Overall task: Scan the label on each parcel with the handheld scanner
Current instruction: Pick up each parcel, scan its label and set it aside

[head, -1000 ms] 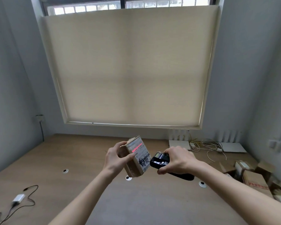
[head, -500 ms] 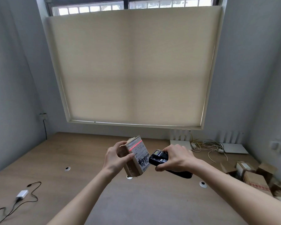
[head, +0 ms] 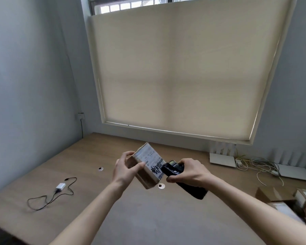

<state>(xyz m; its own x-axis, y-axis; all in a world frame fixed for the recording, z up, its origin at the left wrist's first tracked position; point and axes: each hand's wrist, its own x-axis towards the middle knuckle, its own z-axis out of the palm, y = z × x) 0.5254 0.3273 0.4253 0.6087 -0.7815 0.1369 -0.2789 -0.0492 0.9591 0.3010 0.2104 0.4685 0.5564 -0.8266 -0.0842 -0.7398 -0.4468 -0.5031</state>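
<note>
Above the tabletop [head: 148, 218], the left hand [head: 125, 169] grips a parcel [head: 145, 166] with its label [head: 151, 160] turned right, and the right hand [head: 189, 172] curls round the handheld scanner [head: 182, 180], its head just beside the label. Scanning looks under way; next probably comes swapping in another of the parcels [head: 288, 204] at near right. A drawn blind [head: 180, 68] covers the window; a charger cable [head: 55, 193] lies left.

One held parcel [head: 147, 167], one scanner [head: 184, 181], two hands, one charger cable [head: 60, 187].
</note>
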